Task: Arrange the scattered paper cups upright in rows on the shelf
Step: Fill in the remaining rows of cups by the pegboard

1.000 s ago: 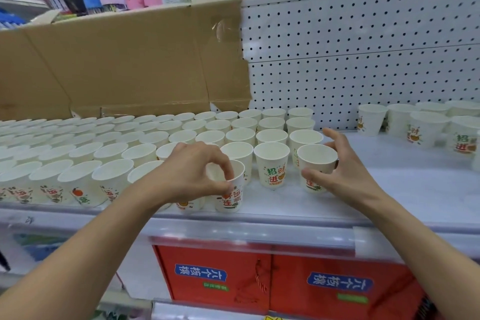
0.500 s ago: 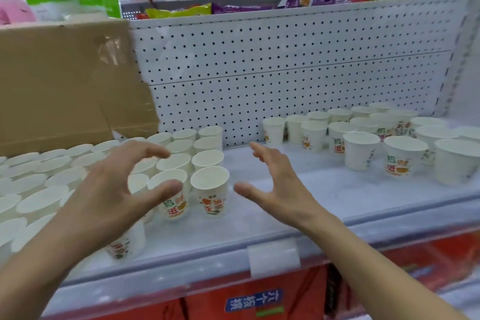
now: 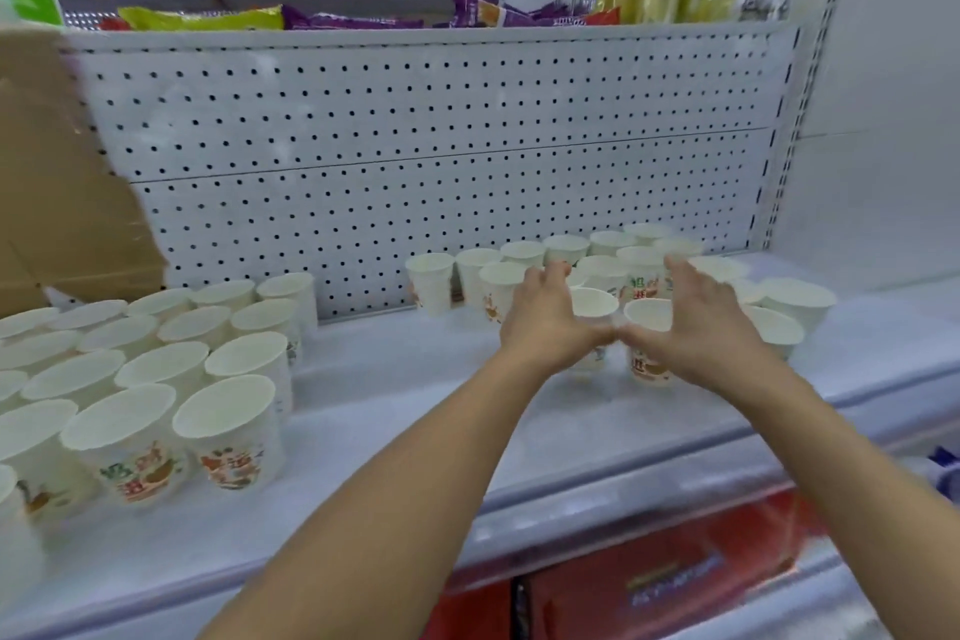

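Note:
White paper cups with red and green print stand upright in tight rows on the left of the white shelf. A looser cluster of upright cups sits at the right, near the back panel. My left hand curves around the left side of one front cup in that cluster. My right hand curves around the right side of the cup beside it. The thumbs almost meet in front of the two cups. Fingers on both hands are spread; a firm hold is not visible.
A perforated white back panel closes the rear of the shelf. A brown cardboard sheet leans at the left behind the rows. Snack packets lie on the upper shelf. Red boxes sit below the shelf edge.
Both hands left the rows on the left and moved right to the loose cluster. The view swung right with them. The hands now flank two front cups.

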A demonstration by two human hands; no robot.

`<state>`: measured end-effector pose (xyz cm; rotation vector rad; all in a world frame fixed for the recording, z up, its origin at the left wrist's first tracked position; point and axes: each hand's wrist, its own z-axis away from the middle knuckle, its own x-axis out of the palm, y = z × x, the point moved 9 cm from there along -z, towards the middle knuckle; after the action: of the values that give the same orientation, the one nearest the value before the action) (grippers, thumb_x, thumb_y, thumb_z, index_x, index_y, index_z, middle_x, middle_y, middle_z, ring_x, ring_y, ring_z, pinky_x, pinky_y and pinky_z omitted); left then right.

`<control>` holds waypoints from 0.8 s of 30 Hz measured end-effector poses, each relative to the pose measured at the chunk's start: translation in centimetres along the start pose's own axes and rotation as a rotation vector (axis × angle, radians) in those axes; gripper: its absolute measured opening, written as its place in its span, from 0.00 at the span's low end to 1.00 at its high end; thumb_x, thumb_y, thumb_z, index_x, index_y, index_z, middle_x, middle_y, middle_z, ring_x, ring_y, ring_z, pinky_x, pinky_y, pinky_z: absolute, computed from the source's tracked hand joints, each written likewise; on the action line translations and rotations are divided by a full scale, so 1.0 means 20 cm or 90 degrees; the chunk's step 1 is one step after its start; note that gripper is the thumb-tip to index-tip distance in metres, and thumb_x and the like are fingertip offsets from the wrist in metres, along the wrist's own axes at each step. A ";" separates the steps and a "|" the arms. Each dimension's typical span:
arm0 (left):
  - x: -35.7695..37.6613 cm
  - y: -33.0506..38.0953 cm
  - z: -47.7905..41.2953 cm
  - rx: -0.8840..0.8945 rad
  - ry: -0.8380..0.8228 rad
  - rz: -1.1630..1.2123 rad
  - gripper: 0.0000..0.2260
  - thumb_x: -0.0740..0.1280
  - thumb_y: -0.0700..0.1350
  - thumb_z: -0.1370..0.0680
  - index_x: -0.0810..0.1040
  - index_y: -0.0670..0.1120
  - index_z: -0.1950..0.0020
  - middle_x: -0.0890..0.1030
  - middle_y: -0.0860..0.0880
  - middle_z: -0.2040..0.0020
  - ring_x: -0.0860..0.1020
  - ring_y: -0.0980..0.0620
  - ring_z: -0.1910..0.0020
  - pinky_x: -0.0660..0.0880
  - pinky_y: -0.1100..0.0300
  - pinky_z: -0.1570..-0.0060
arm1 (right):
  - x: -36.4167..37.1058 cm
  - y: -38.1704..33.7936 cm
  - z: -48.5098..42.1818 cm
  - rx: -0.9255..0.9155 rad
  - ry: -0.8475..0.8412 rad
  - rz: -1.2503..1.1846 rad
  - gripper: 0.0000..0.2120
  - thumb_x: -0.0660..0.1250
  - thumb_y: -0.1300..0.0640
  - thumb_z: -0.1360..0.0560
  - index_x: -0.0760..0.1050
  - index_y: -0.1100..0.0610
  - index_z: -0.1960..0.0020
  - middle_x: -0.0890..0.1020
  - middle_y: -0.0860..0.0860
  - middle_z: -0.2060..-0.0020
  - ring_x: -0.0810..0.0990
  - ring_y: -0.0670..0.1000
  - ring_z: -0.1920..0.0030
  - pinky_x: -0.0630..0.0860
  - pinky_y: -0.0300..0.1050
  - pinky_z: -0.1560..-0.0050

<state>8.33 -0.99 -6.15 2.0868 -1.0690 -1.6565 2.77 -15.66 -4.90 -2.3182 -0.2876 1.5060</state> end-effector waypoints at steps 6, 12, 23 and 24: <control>0.06 0.04 -0.08 0.002 0.019 -0.094 0.34 0.72 0.58 0.31 0.65 0.51 0.29 0.70 0.51 0.32 0.71 0.49 0.34 0.73 0.48 0.43 | 0.03 -0.02 -0.05 -0.026 -0.083 0.043 0.32 0.67 0.50 0.26 0.58 0.58 0.28 0.73 0.60 0.36 0.70 0.61 0.37 0.71 0.53 0.42; -0.09 0.00 0.06 -0.018 0.036 -0.047 0.33 0.72 0.56 0.31 0.66 0.52 0.29 0.73 0.49 0.35 0.72 0.49 0.36 0.73 0.49 0.41 | 0.02 -0.11 0.01 -0.091 -0.098 -0.043 0.37 0.71 0.51 0.29 0.59 0.54 0.26 0.74 0.56 0.37 0.71 0.56 0.37 0.71 0.52 0.39; -0.95 -0.27 0.94 -0.037 0.210 -0.073 0.23 0.74 0.56 0.31 0.73 0.55 0.39 0.74 0.58 0.43 0.73 0.59 0.46 0.72 0.59 0.46 | 0.07 -0.79 0.39 -0.266 -0.122 -0.310 0.37 0.76 0.49 0.34 0.65 0.52 0.29 0.76 0.47 0.47 0.75 0.46 0.49 0.69 0.39 0.49; -1.04 -0.31 1.01 -0.053 0.217 -0.101 0.24 0.74 0.56 0.32 0.73 0.55 0.39 0.75 0.58 0.44 0.73 0.59 0.47 0.72 0.58 0.47 | 0.09 -0.87 0.43 -0.288 -0.129 -0.328 0.37 0.76 0.49 0.34 0.65 0.51 0.30 0.76 0.45 0.48 0.75 0.44 0.50 0.69 0.38 0.49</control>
<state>-9.58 22.20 -1.24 2.3380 -0.7317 -1.3144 -3.98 2.56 -2.49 -2.1434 -1.2874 1.5059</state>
